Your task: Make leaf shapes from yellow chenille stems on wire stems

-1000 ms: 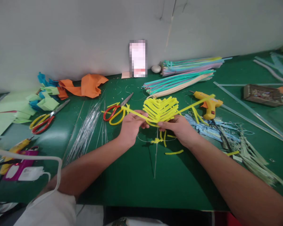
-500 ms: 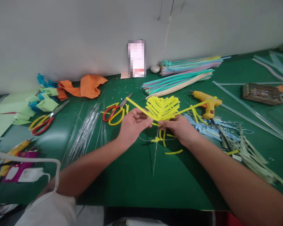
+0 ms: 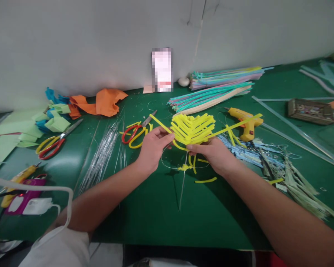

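Observation:
A yellow pipe-cleaner leaf (image 3: 193, 128), made of slanting rows that meet in a V, is held up above the table. My right hand (image 3: 215, 154) pinches its lower tip, thumb in front and fingers behind. Closed on a long yellow pipe cleaner (image 3: 161, 123) that runs along the leaf's lower left edge is my left hand (image 3: 153, 150). The strip's other end (image 3: 239, 125) sticks out to the upper right. Thin wire stems (image 3: 181, 189) hang below the tip, with a small yellow twist (image 3: 184, 167) around them.
Red-and-yellow scissors (image 3: 135, 135) lie left of the leaf, near a bundle of wires (image 3: 101, 159). A yellow glue gun (image 3: 246, 122) is on the right, beyond blue tassels (image 3: 245, 150). Pipe-cleaner bundles (image 3: 211, 97) lie behind. A phone (image 3: 163, 70) leans on the wall.
My left hand has shifted slightly left and up from the leaf's tip, drawing the strip's lower part into a looser curve. My right hand stays at the tip.

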`<act>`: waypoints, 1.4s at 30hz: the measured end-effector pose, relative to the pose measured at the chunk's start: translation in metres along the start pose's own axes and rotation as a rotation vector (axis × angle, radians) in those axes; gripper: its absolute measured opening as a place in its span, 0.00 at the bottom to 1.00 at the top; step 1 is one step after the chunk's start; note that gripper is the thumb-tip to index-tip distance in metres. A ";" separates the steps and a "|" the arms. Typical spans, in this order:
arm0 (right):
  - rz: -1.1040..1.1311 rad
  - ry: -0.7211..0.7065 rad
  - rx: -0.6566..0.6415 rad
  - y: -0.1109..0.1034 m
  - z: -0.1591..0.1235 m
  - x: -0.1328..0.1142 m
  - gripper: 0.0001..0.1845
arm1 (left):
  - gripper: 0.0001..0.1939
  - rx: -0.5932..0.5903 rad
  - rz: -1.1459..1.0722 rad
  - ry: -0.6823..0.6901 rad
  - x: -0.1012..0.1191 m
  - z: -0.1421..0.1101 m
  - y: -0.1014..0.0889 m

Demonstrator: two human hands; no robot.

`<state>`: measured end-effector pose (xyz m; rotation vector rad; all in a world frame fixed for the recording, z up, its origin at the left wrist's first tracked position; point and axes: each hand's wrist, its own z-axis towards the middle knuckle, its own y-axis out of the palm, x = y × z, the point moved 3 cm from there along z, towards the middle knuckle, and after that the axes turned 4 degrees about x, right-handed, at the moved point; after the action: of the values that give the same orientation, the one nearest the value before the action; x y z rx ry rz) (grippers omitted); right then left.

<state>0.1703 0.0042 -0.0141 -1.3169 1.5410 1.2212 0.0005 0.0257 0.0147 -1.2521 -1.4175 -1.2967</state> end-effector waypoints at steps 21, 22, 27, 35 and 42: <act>0.009 -0.005 -0.025 0.006 -0.006 0.007 0.17 | 0.12 -0.001 -0.173 -0.191 0.003 0.002 0.001; 0.010 -0.007 -0.025 0.007 -0.006 0.007 0.17 | 0.13 0.005 -0.180 -0.206 0.003 0.002 0.001; -0.012 -0.023 -0.002 0.008 -0.007 0.005 0.18 | 0.14 0.019 -0.141 -0.140 0.004 0.003 0.000; 0.042 -0.054 0.041 0.007 -0.008 0.000 0.21 | 0.09 0.012 0.099 0.236 0.017 -0.001 -0.002; 0.015 -0.065 0.046 0.007 -0.007 0.001 0.17 | 0.10 0.043 0.161 0.378 0.023 -0.009 -0.002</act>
<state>0.1635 -0.0033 -0.0119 -1.2264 1.5262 1.2196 -0.0058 0.0196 0.0378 -1.0054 -1.0494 -1.3030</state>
